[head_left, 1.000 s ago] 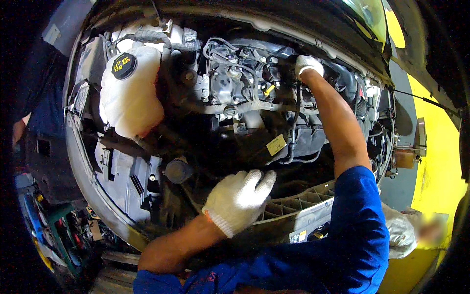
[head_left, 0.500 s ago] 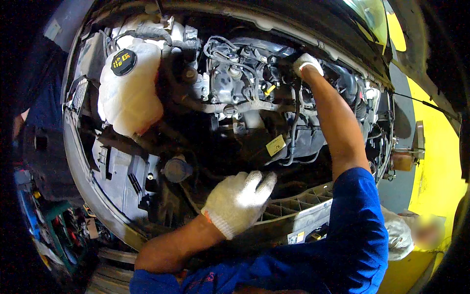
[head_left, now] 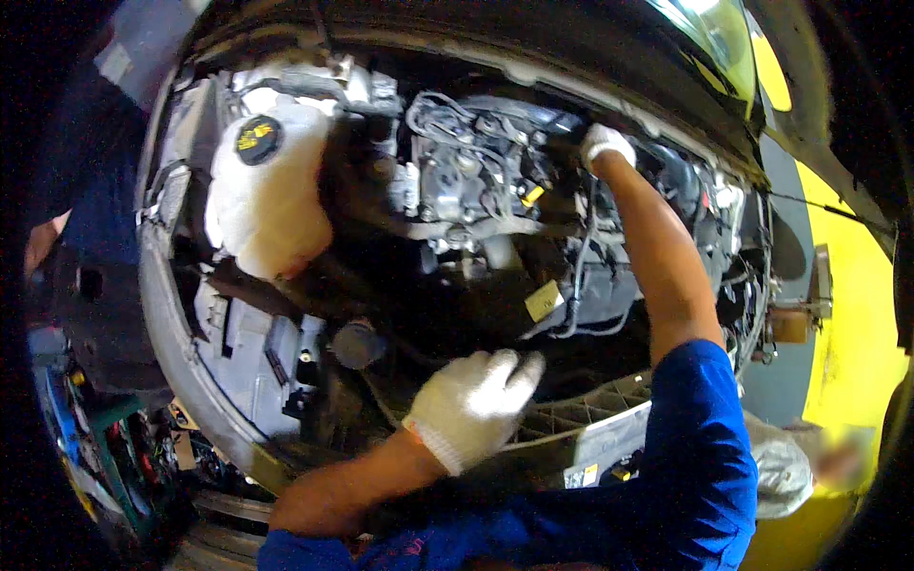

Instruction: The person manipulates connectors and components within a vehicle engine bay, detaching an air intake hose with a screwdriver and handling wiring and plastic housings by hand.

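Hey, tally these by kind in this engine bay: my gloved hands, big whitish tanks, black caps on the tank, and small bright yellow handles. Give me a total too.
Gloved hands: 2 (left hand, right hand)
Big whitish tank: 1
Black cap: 1
Small yellow handle: 1
Total: 5
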Demonstrator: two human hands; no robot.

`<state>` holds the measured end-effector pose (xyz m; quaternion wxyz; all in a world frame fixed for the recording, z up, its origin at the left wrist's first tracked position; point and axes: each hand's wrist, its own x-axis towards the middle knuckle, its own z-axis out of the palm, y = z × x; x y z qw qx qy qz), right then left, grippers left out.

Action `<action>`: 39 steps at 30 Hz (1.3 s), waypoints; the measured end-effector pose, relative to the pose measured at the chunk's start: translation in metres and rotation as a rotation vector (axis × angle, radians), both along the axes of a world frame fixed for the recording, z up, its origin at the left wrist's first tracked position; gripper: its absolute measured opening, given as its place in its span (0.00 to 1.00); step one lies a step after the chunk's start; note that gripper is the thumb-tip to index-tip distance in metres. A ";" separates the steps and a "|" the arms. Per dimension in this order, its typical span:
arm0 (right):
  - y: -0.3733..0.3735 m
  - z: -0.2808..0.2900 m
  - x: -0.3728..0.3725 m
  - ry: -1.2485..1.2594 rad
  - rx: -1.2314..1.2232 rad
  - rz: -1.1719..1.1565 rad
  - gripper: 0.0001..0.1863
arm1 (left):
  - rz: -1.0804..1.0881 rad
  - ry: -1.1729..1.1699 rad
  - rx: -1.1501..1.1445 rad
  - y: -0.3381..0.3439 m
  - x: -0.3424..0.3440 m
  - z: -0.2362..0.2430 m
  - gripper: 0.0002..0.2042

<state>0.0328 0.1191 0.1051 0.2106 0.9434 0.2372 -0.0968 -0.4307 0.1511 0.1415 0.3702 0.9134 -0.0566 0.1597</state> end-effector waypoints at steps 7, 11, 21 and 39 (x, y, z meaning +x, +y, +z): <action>-0.006 -0.017 0.022 0.038 0.167 -0.256 0.19 | -0.012 -0.010 0.009 -0.003 0.002 0.002 0.24; 0.004 0.006 -0.013 -0.009 0.061 -0.113 0.19 | -0.006 0.034 0.021 -0.001 -0.001 0.004 0.23; 0.005 0.013 -0.011 -0.021 0.017 -0.124 0.15 | 0.007 0.016 -0.024 0.002 -0.002 0.007 0.22; -0.014 -0.010 0.033 0.121 -0.267 0.102 0.16 | -0.059 0.108 -0.010 -0.003 0.005 0.013 0.29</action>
